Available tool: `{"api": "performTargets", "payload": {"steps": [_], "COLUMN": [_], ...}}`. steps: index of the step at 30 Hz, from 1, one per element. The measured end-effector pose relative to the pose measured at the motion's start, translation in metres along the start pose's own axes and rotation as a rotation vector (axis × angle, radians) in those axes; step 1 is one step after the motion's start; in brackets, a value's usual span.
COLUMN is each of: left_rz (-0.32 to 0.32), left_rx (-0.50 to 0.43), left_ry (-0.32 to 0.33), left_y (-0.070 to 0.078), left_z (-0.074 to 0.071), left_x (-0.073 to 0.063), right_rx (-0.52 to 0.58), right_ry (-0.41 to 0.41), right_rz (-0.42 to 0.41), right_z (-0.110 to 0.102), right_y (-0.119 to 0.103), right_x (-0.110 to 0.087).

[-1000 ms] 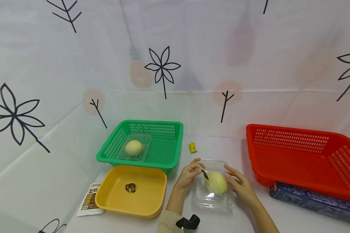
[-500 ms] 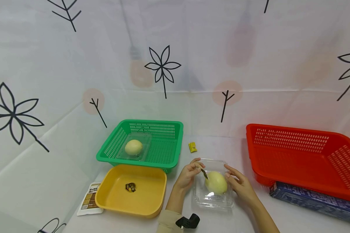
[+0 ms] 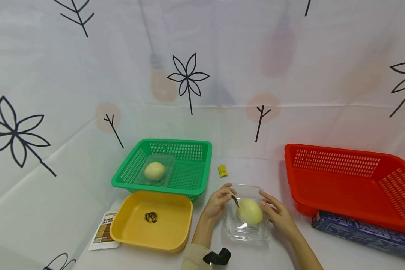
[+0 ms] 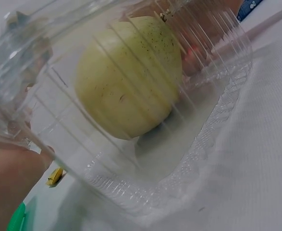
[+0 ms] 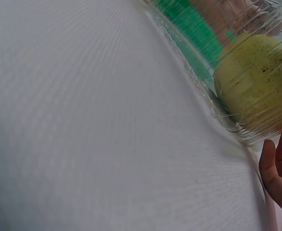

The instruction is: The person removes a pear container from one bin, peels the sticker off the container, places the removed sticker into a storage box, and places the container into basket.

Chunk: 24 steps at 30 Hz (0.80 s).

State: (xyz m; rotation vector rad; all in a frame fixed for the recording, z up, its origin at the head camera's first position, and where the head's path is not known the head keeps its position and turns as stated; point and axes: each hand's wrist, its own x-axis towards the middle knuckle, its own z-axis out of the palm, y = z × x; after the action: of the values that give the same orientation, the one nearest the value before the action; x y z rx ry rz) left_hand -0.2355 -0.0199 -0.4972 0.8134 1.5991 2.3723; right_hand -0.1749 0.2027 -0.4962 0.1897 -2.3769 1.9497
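Observation:
A clear plastic clamshell box (image 3: 248, 237) lies on the white cloth in front of me, with a pale yellow melon (image 3: 250, 212) inside. At the box's left edge, my left hand (image 3: 217, 203) pinches a small dark, gold-marked strip (image 3: 235, 201) whose lower end overlaps the melon in the head view. Its exact kind cannot be made out. On the opposite side, my right hand (image 3: 280, 213) rests its fairly straight fingers and thumb against the box wall. The melon shows dark specks through the ribbed plastic in the left wrist view, where the left hand (image 4: 11, 178) is partly hidden.
A green basket (image 3: 206, 165) at back left holds another boxed melon (image 3: 154, 171). In front of it, a yellow bin (image 3: 128, 232) contains a dark-and-gold bundle (image 3: 151, 217); a printed pouch (image 3: 104, 232) lies beside. A yellow packet (image 3: 222, 171), red basket (image 3: 337, 191) and blue box (image 3: 357, 236) surround the workspace.
The dark strip in the left hand has turned slightly and now looks narrower. Both hands, the clamshell box and the melon hold their places.

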Motion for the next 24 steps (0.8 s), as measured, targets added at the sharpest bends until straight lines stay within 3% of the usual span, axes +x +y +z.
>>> {"api": "performTargets", "payload": {"steps": [12,24], "left_rz": [0.009,-0.022], "left_rx": [-0.007,-0.039], "left_ry": [-0.022,-0.007], "left_y": [0.0002,0.001], "left_z": [-0.0016,-0.0021], "left_x": [0.0006,-0.0002], "right_rx": [0.014,0.016], "right_ry": [-0.001,-0.013], "right_rz": [0.007,0.009], "right_z": [-0.0001,-0.0007], "right_y": [-0.0003,-0.0017], "right_x": [-0.0002,-0.0005]}}
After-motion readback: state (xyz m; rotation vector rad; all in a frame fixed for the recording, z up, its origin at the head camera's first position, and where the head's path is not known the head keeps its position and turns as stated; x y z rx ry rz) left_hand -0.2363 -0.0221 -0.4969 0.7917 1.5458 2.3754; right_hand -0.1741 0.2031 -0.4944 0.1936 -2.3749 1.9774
